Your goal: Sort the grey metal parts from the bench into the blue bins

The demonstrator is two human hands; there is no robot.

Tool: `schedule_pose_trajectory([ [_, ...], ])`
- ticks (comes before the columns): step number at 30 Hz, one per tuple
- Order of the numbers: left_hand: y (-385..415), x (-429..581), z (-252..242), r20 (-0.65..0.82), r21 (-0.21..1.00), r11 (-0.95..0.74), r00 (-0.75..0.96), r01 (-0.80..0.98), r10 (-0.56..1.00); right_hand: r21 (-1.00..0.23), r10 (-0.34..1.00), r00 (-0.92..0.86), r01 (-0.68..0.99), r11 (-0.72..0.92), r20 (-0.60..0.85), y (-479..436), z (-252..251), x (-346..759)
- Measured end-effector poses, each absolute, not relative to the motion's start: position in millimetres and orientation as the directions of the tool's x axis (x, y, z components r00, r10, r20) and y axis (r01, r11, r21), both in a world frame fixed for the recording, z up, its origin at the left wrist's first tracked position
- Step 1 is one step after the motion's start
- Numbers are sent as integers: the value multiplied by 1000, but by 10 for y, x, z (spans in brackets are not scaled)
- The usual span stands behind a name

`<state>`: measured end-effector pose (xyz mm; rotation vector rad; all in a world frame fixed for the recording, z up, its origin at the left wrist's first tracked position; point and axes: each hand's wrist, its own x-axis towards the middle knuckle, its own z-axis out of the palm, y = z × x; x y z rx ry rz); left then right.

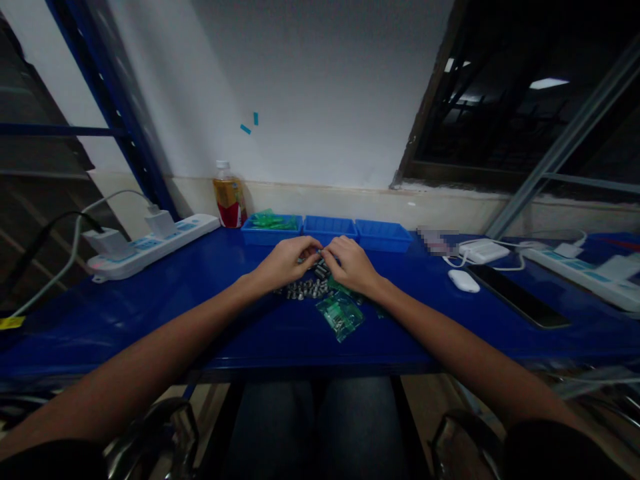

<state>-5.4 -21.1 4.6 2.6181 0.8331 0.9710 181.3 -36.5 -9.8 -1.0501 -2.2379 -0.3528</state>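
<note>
My left hand (290,261) and my right hand (349,262) meet over the middle of the blue table, thumbs and fingertips pinched together. Whatever sits between the fingertips is too small and dim to name. Just below lies a loose pile of small silvery metal parts (306,289). A few darker cylindrical metal parts (321,269) show between the hands. Nearer to me, a clear green plastic bag (341,316) lies flat with small metal pieces inside. More green plastic is partly hidden beneath my right hand.
Three blue trays line the wall: the left tray (273,237) holds green bags (270,220), beside the middle tray (330,228) and right tray (383,235). A drink bottle (230,197) and power strip (155,247) stand left. Earbud case (463,281) and phone (517,295) lie right.
</note>
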Motion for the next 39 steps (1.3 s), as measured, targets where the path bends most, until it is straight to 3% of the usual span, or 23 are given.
schedule_pose_trajectory([
  [5, -218, -51, 50, 544, 352, -761, 543, 544, 640, -99, 566, -434, 727, 679, 701, -370, -108, 1811],
  [13, -247, -41, 124, 448, 370, -742, 593, 559, 669, -15, 535, -471, 741, 671, 701, -376, -45, 1827],
  [17, -157, -176, 181, 246, 298, -810, 779, 505, 576, -86, 615, -308, 846, 526, 726, -195, -1, 2065],
  [22, -58, -270, 125, 82, 355, -822, 861, 446, 503, -213, 701, -13, 949, 234, 713, 101, -93, 2608],
  [26, -68, -233, 79, 114, 295, -841, 857, 453, 502, -242, 749, 126, 969, 47, 651, 207, -193, 2833],
  [29, -104, -197, 78, 153, 277, -850, 853, 448, 499, -235, 777, 149, 972, -2, 612, 220, -219, 2826],
  [35, -164, -158, 112, 216, 217, -905, 886, 365, 409, -206, 804, 116, 979, 8, 584, 190, -206, 2726],
  [39, -167, -161, 108, 210, 207, -917, 900, 340, 381, -193, 771, 45, 976, 102, 635, 108, -165, 2594],
])
